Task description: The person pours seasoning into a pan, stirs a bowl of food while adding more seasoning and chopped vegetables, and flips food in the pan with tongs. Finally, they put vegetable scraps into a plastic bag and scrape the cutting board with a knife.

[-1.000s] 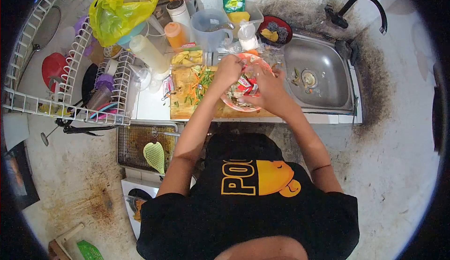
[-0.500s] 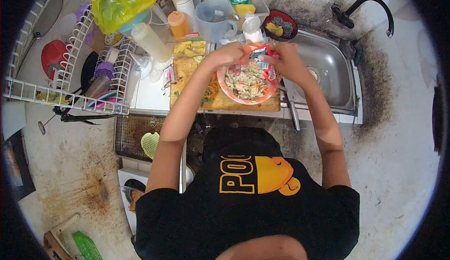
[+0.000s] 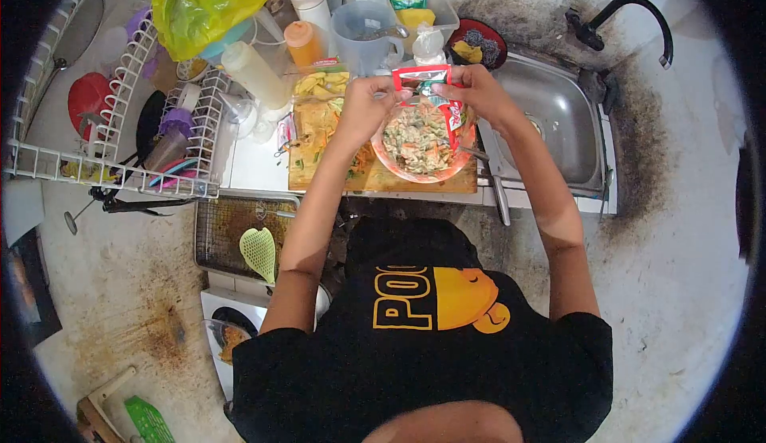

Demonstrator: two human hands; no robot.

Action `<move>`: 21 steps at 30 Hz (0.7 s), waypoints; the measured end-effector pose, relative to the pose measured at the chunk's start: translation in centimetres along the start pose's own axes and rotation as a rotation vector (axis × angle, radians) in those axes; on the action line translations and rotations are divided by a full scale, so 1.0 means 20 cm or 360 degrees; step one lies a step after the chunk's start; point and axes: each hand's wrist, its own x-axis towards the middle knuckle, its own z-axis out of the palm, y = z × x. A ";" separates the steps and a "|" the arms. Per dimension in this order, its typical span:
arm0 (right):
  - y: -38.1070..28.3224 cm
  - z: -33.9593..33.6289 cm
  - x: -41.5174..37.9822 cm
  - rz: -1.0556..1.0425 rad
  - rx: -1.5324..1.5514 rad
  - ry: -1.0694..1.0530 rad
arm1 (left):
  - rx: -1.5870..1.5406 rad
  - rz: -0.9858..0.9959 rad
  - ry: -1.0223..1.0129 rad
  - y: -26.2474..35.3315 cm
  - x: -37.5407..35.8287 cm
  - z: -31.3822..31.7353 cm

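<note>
Both hands hold a red and white packet [image 3: 420, 73] above the far side of a bowl. My left hand [image 3: 372, 104] pinches its left edge, and my right hand [image 3: 479, 96] grips its right edge. Below the packet, the orange-rimmed bowl [image 3: 424, 178] holds a chopped vegetable mixture [image 3: 415, 141]. A red strip of packaging hangs down at the bowl's right side. The bowl rests on a wooden cutting board [image 3: 307, 173] with orange and green scraps. A metal handle [image 3: 472, 152] lies at the bowl's right edge.
A metal sink [image 3: 550, 108] with a black faucet [image 3: 630, 12] is at right. A knife [image 3: 499, 195] lies beside the board. Behind stand a measuring jug [image 3: 363, 40], an orange bottle [image 3: 301, 42] and a red bowl [image 3: 495, 42]. A white dish rack [image 3: 214, 136] stands at left.
The packet is now held upright and spread flat between both hands, instead of tilted and bunched. My left hand has moved slightly left and down.
</note>
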 end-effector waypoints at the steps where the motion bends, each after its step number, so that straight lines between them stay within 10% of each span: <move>1: 0.00 -0.01 0.01 0.0013 -0.0065 -0.0005 | 0.0001 -0.0004 0.0009 0.01 0.00 0.00; 11: -0.05 -0.05 0.02 -0.0282 -0.1254 0.0204 | 0.0580 0.0020 -0.0019 0.13 0.05 -0.01; 19: 0.04 -0.02 0.02 -0.0298 -0.1175 0.0376 | 0.0674 0.0299 0.0004 0.09 0.10 -0.01; 21: 0.06 -0.01 0.03 -0.0191 -0.1004 0.0350 | 0.0609 -0.0147 -0.0272 0.13 0.09 -0.03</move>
